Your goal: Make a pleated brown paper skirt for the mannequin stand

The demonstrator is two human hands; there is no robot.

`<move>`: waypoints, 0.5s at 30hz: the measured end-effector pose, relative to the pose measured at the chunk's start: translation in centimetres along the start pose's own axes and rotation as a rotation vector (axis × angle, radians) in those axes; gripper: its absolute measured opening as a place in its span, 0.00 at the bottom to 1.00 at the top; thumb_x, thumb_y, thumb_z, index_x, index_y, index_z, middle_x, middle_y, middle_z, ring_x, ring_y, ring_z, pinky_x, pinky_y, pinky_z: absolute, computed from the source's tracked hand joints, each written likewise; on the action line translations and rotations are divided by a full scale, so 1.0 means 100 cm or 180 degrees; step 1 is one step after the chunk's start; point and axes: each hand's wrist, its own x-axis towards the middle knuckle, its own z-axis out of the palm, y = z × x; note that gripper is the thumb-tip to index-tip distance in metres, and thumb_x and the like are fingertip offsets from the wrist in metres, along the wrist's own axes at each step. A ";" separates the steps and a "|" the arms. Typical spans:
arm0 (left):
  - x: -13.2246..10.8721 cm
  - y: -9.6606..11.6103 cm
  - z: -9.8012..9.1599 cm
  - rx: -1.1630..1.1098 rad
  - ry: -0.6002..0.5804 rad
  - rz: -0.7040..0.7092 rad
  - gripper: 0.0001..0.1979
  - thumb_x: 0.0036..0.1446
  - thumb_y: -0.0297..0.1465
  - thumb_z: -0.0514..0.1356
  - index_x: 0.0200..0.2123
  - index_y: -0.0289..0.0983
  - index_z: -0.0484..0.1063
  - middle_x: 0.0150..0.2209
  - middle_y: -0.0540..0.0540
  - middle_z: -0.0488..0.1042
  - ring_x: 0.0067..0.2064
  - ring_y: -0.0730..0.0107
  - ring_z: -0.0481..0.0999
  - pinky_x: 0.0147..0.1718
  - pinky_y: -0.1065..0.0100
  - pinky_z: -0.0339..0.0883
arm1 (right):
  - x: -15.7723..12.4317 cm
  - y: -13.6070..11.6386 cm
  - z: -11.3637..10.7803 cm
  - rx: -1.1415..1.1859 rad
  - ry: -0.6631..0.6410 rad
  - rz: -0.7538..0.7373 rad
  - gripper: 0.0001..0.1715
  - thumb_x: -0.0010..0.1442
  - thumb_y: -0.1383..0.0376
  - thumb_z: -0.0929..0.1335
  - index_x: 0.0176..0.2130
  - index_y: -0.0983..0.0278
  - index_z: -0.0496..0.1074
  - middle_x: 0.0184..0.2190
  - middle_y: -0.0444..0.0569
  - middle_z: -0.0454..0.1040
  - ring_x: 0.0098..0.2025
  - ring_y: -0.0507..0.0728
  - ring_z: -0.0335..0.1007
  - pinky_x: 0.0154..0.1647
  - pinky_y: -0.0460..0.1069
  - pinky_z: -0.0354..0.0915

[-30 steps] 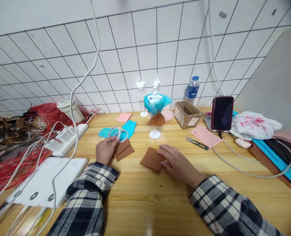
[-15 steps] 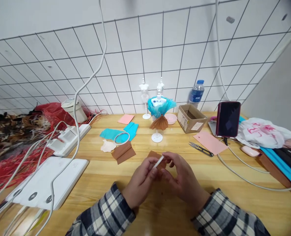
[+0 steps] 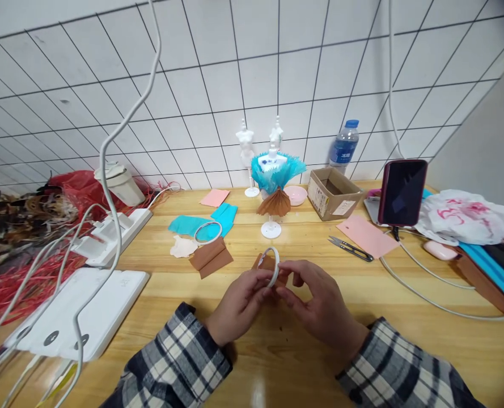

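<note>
The wooden surface (image 3: 179, 362) carries everything, with both hands at its middle. Beyond them the dressed stand (image 3: 276, 175) rises upright on its round foot, likely set back there to leave room for handling. The box (image 3: 334, 195) sits to its right, open side up, perhaps for easy access. The left hand (image 3: 240, 306) pinches a ring (image 3: 276, 265) on edge above the brown sheet (image 3: 267, 263), apparently to steady it with its rim facing the right hand (image 3: 322, 300). That hand has thumb and fingers bent close at the rim; whether it grips or barely touches, I cannot tell. Snips (image 3: 351, 249) lie beside the pink sheet (image 3: 368, 235), seemingly within reach. A second ring (image 3: 195, 233) lies flat over the blue sheet (image 3: 181, 225).
</note>
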 end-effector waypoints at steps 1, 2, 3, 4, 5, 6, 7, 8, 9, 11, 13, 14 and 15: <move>0.000 0.000 0.001 0.0203 0.0038 0.0026 0.14 0.64 0.33 0.53 0.52 0.41 0.67 0.47 0.43 0.76 0.48 0.62 0.75 0.48 0.63 0.68 | 0.000 -0.001 0.000 -0.0002 0.0035 0.0031 0.14 0.62 0.63 0.66 0.48 0.58 0.66 0.38 0.48 0.75 0.38 0.57 0.70 0.39 0.52 0.69; -0.001 0.000 0.002 0.0387 0.0061 0.0049 0.14 0.64 0.33 0.54 0.52 0.42 0.67 0.48 0.44 0.76 0.49 0.62 0.75 0.49 0.63 0.68 | 0.000 -0.001 0.001 -0.0023 0.0084 0.0060 0.13 0.61 0.63 0.67 0.48 0.58 0.67 0.38 0.48 0.75 0.38 0.57 0.70 0.40 0.52 0.69; -0.001 0.000 0.003 0.0531 0.0076 0.0076 0.14 0.63 0.32 0.54 0.52 0.42 0.67 0.48 0.44 0.76 0.49 0.63 0.75 0.49 0.63 0.68 | -0.001 -0.002 0.002 -0.0050 0.0134 0.0079 0.12 0.61 0.63 0.67 0.47 0.59 0.67 0.38 0.48 0.75 0.38 0.57 0.71 0.40 0.52 0.69; -0.001 0.001 0.004 0.0634 0.0085 0.0100 0.14 0.63 0.32 0.54 0.52 0.42 0.67 0.47 0.44 0.77 0.48 0.63 0.76 0.49 0.63 0.68 | -0.001 -0.002 0.002 -0.0074 0.0169 0.0085 0.11 0.61 0.64 0.67 0.46 0.59 0.68 0.38 0.48 0.75 0.40 0.57 0.71 0.41 0.52 0.68; 0.000 0.001 0.004 0.0711 0.0094 0.0113 0.15 0.63 0.32 0.54 0.52 0.42 0.67 0.47 0.45 0.77 0.47 0.64 0.76 0.48 0.64 0.69 | -0.001 -0.002 0.003 -0.0085 0.0183 0.0086 0.10 0.61 0.65 0.67 0.45 0.59 0.69 0.40 0.48 0.76 0.41 0.57 0.71 0.42 0.52 0.68; 0.000 0.001 0.005 0.0762 0.0095 0.0114 0.15 0.63 0.32 0.54 0.52 0.42 0.67 0.46 0.45 0.77 0.46 0.64 0.77 0.47 0.64 0.69 | -0.001 -0.002 0.003 -0.0079 0.0186 0.0095 0.09 0.61 0.65 0.67 0.44 0.59 0.69 0.41 0.48 0.76 0.43 0.57 0.70 0.43 0.51 0.67; 0.000 0.002 0.005 0.0794 0.0095 0.0113 0.15 0.63 0.31 0.54 0.53 0.42 0.67 0.46 0.45 0.77 0.45 0.65 0.77 0.46 0.65 0.69 | -0.001 -0.002 0.004 -0.0056 0.0170 0.0129 0.07 0.62 0.66 0.67 0.43 0.59 0.69 0.41 0.48 0.75 0.43 0.57 0.70 0.43 0.51 0.67; 0.001 0.002 0.006 0.0824 0.0102 0.0119 0.15 0.63 0.31 0.54 0.53 0.41 0.67 0.45 0.45 0.78 0.44 0.65 0.77 0.45 0.65 0.69 | -0.001 -0.002 0.004 -0.0022 0.0132 0.0179 0.06 0.62 0.66 0.67 0.41 0.59 0.69 0.41 0.47 0.75 0.42 0.56 0.70 0.43 0.50 0.67; 0.001 0.002 0.006 0.0876 0.0109 0.0137 0.15 0.62 0.31 0.54 0.52 0.41 0.67 0.45 0.46 0.78 0.43 0.65 0.77 0.44 0.65 0.69 | 0.000 -0.002 0.004 0.0015 0.0082 0.0237 0.04 0.62 0.67 0.66 0.40 0.59 0.69 0.39 0.47 0.75 0.41 0.56 0.70 0.42 0.50 0.66; 0.002 0.003 0.006 0.1053 0.0133 0.0217 0.13 0.62 0.31 0.55 0.51 0.42 0.68 0.43 0.47 0.78 0.42 0.66 0.77 0.43 0.66 0.69 | 0.002 -0.003 0.004 0.0083 -0.0035 0.0350 0.03 0.61 0.68 0.67 0.37 0.60 0.68 0.35 0.46 0.74 0.37 0.55 0.69 0.39 0.50 0.65; 0.003 0.004 0.006 0.1239 0.0135 0.0289 0.12 0.62 0.31 0.55 0.49 0.42 0.69 0.42 0.47 0.78 0.41 0.66 0.77 0.41 0.66 0.67 | 0.003 -0.003 0.004 0.0133 -0.0146 0.0393 0.04 0.61 0.69 0.67 0.34 0.60 0.67 0.33 0.45 0.72 0.35 0.55 0.67 0.37 0.49 0.64; 0.004 0.006 0.005 0.1303 0.0111 0.0299 0.12 0.63 0.31 0.55 0.49 0.42 0.69 0.41 0.48 0.78 0.41 0.66 0.76 0.41 0.66 0.66 | 0.004 -0.002 0.003 0.0147 -0.0170 0.0382 0.05 0.61 0.69 0.67 0.33 0.60 0.66 0.32 0.45 0.71 0.35 0.55 0.67 0.36 0.49 0.63; 0.005 0.007 0.004 0.1348 0.0097 0.0300 0.11 0.63 0.32 0.55 0.48 0.42 0.70 0.40 0.48 0.78 0.40 0.66 0.75 0.41 0.66 0.66 | 0.004 -0.002 0.002 0.0158 -0.0157 0.0345 0.05 0.61 0.68 0.67 0.32 0.61 0.66 0.32 0.45 0.71 0.35 0.55 0.66 0.36 0.49 0.63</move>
